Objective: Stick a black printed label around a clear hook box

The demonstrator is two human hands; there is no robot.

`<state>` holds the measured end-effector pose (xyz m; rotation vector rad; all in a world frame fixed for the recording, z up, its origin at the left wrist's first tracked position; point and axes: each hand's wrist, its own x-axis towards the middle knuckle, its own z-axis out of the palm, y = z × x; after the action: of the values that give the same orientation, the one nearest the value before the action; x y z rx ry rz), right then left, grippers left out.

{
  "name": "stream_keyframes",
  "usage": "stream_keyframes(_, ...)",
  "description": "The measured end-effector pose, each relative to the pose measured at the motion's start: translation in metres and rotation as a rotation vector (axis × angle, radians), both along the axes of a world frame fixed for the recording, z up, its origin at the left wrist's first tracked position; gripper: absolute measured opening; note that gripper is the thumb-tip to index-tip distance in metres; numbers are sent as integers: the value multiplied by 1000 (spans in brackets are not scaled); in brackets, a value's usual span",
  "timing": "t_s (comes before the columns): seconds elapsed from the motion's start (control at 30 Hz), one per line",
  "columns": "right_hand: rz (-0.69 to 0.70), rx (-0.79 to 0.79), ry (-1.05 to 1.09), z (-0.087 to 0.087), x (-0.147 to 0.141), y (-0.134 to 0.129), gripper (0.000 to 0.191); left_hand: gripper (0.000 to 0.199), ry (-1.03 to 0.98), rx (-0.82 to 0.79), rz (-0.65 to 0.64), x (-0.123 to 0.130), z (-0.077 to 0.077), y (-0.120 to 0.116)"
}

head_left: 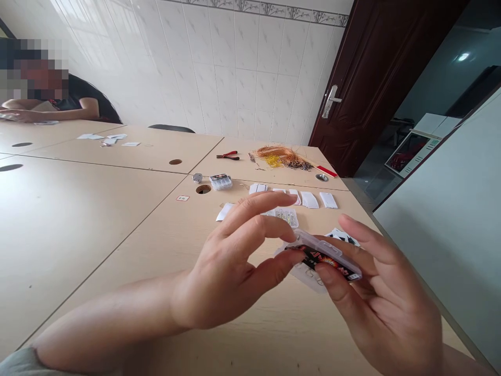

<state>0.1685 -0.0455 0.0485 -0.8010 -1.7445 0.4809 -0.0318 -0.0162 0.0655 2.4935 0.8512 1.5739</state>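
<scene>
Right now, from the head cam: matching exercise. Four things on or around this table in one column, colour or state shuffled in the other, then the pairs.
Things:
1. Pliers
2. Clear plastic box
3. Door lever
4. Strand bundle

Colour or state:
A. Silver, on a dark brown door
B. Red-handled
C. Held between left hand and right hand
D. Orange-gold

Pairs: 1-B, 2-C, 3-A, 4-D.

At six o'clock you had a clear plastic box (324, 255) showing a black-and-red printed strip (319, 261). At twelve o'clock lay red-handled pliers (227, 155) and a golden-orange wire bundle (284, 156); at one o'clock, a dark brown wooden door (376, 68) met white wall tiles (242, 78) with a green bamboo-patterned border (270, 9).
</scene>
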Motion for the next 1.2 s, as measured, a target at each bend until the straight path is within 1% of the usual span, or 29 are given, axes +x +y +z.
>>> stream_keyframes(0.07,12,-5,0,1,-1,0,66,21,-21,-31,-19,1,-1,0)
stream_keyframes(0.2,30,-14,19,-1,-4,0,66,42,-98,-141,-78,2,-7,2)
stream_keyframes(0.23,32,-19,23,-2,-5,-1,66,44,-114,-167,-100,3,-8,3)
stream_keyframes(0.33,50,-32,22,-4,-5,-2,66,40,-156,-256,-158,4,-8,2)
stream_keyframes(0.5,65,-80,11,-2,-3,-3,66,34,-205,-499,-234,4,0,-2)
stream_keyframes(0.57,56,-96,-1,-1,-2,-4,64,33,-205,-565,-264,4,2,-3)
stream_keyframes(0.7,55,-155,4,1,-1,-5,61,30,-214,-639,-304,3,3,-5)
stream_keyframes(0.97,141,-340,107,9,1,-2,52,26,-242,-724,-389,3,2,-5)
stream_keyframes(1.13,161,-382,127,7,3,-2,51,27,-245,-739,-396,3,1,-3)
stream_keyframes(1.2,163,-384,119,6,3,-3,52,27,-256,-781,-396,2,2,-3)
